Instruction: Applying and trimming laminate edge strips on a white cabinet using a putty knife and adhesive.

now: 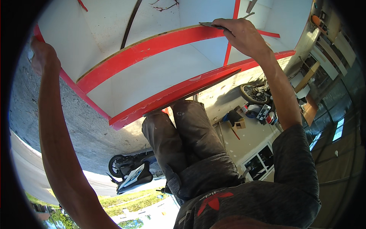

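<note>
A large white cabinet frame (152, 76) with red-painted edges lies in front of me. At its far left corner my left hand (45, 57) is closed round the red edge (70, 84). My right hand (244, 34) is closed on a thin, flat, dark scraper-like blade (210, 25), which touches the far end of the red crosspiece (152, 45). A narrow end of something sticks out past the right hand's far side. A bare, brownish strip runs along the crosspiece's upper edge. The fingertips of both hands are partly hidden.
A dark strip (131, 23) lies across the white panel. A long dark-edged board (194, 91) runs along the near side, by my knees. Motorcycles (133, 170) stand behind at left and right. Planks (331, 53) lean at the far right, and a small cardboard box (240, 124) sits on the floor.
</note>
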### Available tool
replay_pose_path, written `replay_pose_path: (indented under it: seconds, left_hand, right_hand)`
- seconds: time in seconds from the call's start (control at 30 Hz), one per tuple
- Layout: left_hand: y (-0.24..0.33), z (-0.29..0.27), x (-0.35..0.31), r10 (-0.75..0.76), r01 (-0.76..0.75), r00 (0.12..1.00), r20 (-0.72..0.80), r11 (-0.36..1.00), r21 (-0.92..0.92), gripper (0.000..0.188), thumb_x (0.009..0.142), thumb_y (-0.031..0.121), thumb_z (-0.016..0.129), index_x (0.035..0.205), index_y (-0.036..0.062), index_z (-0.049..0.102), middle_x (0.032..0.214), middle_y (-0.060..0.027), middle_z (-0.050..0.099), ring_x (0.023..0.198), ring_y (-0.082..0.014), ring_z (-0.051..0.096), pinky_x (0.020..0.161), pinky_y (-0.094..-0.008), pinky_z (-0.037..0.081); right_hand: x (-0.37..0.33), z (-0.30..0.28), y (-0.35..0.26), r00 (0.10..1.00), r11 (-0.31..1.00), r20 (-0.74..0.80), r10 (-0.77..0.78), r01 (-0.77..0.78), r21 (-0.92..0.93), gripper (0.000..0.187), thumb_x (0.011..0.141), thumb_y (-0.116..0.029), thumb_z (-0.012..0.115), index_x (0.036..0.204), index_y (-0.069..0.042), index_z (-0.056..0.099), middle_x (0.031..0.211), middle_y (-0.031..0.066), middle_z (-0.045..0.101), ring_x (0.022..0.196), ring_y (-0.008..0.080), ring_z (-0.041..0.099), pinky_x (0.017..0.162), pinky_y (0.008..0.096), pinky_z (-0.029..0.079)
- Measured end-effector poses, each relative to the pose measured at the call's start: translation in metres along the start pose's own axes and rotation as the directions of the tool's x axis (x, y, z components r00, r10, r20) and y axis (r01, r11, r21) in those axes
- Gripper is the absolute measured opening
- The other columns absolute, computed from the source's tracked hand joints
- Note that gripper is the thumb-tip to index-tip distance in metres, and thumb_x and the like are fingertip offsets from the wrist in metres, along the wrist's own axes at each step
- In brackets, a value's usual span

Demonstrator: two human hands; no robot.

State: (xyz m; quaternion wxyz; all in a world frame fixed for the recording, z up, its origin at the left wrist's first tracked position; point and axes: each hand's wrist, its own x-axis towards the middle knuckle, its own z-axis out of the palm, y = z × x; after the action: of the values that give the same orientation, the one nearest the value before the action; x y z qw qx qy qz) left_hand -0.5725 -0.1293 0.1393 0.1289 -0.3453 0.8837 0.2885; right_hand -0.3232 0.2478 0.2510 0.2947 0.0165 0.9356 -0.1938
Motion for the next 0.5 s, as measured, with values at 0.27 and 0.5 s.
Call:
replay_pose_path:
  seconds: [0.27, 0.5]
  left_hand:
    - [-0.001, 0.004, 0.003, -0.034, 0.034, 0.999, -0.011, 0.999, -0.024, 0.098, 0.085, 0.081, 0.044, 0.133, -0.0018, 0.066, 0.129, -0.017, 0.068, 0.115, -0.0311, 0.066, 0.098, -0.0447, 0.053]
    - [0.01, -0.003, -0.003, -0.098, 0.098, 0.995, -0.004, 0.995, -0.004, 0.1, 0.084, 0.081, 0.045, 0.132, -0.0038, 0.066, 0.128, -0.0162, 0.069, 0.115, -0.0301, 0.067, 0.097, -0.0447, 0.053]
  right_hand:
    - [-0.003, -0.035, 0.004, 0.971, 0.973, 0.076, 0.225, -0.228, 0.04, 0.028, 0.096, -0.003, 0.06, 0.12, -0.005, 0.073, 0.087, 0.0125, 0.075, 0.063, 0.0174, 0.064, 0.061, 0.0339, 0.052]
    - [0.051, -0.056, -0.047, 0.967, 0.958, 0.215, 0.134, -0.182, 0.221, 0.033, 0.086, -0.007, 0.053, 0.111, 0.005, 0.072, 0.096, 0.0233, 0.074, 0.079, 0.0346, 0.07, 0.076, 0.0432, 0.056]
